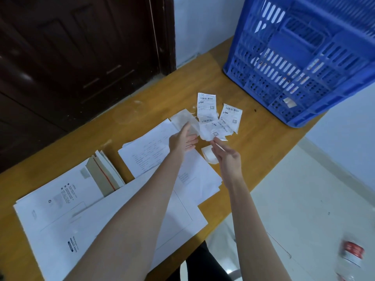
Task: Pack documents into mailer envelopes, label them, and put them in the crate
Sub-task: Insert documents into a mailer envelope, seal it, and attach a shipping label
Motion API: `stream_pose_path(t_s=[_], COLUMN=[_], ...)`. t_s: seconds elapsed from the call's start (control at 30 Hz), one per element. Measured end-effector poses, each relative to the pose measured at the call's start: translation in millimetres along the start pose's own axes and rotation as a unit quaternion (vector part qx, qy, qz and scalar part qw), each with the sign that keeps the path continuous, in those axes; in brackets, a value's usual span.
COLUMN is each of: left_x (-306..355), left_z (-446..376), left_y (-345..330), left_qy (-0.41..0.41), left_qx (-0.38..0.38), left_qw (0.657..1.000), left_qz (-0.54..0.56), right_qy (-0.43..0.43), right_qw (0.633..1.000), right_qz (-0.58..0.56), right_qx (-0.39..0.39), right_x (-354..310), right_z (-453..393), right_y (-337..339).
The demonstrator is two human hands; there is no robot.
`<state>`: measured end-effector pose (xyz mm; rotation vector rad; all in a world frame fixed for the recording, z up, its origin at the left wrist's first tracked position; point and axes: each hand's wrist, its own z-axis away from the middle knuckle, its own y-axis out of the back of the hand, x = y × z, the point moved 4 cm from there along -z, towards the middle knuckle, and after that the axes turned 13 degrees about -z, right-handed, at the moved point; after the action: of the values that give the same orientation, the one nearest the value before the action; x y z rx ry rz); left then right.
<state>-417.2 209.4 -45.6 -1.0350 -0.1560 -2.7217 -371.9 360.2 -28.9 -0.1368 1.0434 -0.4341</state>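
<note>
We have both hands out over the labels point(218, 116), which lie in a loose heap on the table point(261, 142), far of the documents point(162, 157) and near the blue crate point(300, 57) at far right. Our left hand point(183, 139) has straight, relaxed fingers and touches a crumpled bit of backing paper point(185, 119) at the left of the heap; it grips nothing that we can see. Our right hand point(227, 157) reaches its fingertips to the near edge of the lowest label, and whether it pinches it yet we cannot tell. A small folded slip point(209, 155) lies just beside that hand. The mailers point(81, 209) lie flat at near left.

We judge the labels to be very light, thin and limp, apt to curl and to stick to each other or to skin once peeled. Best we take one by a corner, between thumb and forefinger, and lift it clear of the rest
</note>
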Motion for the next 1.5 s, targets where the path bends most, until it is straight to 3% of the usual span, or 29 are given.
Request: stream_pose_path(t_s=[0.13, 0.2, 0.27, 0.33, 0.37, 0.5, 0.57, 0.67, 0.7, 0.83, 0.97, 1.27, 1.43, 1.5], left_x=[-19.2, -31.3, -40.2, -46.3, -47.8, -50.7, -52.1, -54.9, -55.5, -57.4, -58.9, -54.1, -58.0, -57.4], left_z=[13.3, 20.2, 28.3, 36.7, 40.6, 50.5, 54.9, 58.4, 59.4, 64.2, 69.2, 71.3, 69.2, 69.3], left_y=[8.4, 12.7, 15.9, 17.6, 18.0, 21.0, 24.4, 29.8, 31.7, 39.0, 45.7, 64.0, 73.6, 75.8], left_qy=[-0.002, -0.012, -0.039, -0.054, -0.060, -0.071, -0.064, -0.063, -0.065, -0.075, -0.085, -0.091, -0.071, -0.083], left_qx=[0.033, 0.045, 0.046, 0.034, 0.023, 0.012, 0.017, 0.010, 0.010, 0.010, 0.002, -0.005, 0.044, 0.047], left_qw=[0.999, 0.999, 0.998, 0.995, 0.994, 0.993, 0.993, 0.994, 0.994, 0.992, 0.993, 0.992, 0.995, 0.992], left_qz=[0.003, 0.005, -0.026, -0.071, -0.084, -0.095, -0.100, -0.092, -0.089, -0.098, -0.086, -0.089, -0.059, -0.088], right_qy=[-0.016, 0.009, 0.070, 0.120, 0.127, 0.106, 0.099, 0.041, 0.013, -0.038, -0.037, -0.057, -0.102, -0.099], right_qw=[0.997, 0.985, 0.949, 0.930, 0.920, 0.818, 0.832, 0.919, 0.933, 0.935, 0.965, 0.986, 0.992, 0.989], right_qz=[0.072, 0.169, 0.298, 0.334, 0.358, 0.545, 0.525, 0.383, 0.354, 0.346, 0.248, 0.145, 0.073, 0.107], right_qx=[0.025, 0.044, 0.075, 0.089, 0.093, 0.153, 0.150, 0.082, 0.069, 0.074, 0.075, 0.053, 0.028, 0.007], right_x=[9.5, 11.7, 11.5, 9.4, 9.1, 5.2, 5.3, 10.5, 11.8, 15.4, 22.7, 32.1, 31.1, 30.9], right_z=[17.1, 21.7, 26.0, 32.5, 34.3, 42.1, 42.9, 40.5, 41.0, 46.0, 49.3, 55.7, 59.7, 58.1], right_y=[3.8, 3.4, -0.1, -8.9, -13.7, -24.7, -25.0, -24.5, -23.6, -19.9, -23.4, -38.4, -36.8, -37.5])
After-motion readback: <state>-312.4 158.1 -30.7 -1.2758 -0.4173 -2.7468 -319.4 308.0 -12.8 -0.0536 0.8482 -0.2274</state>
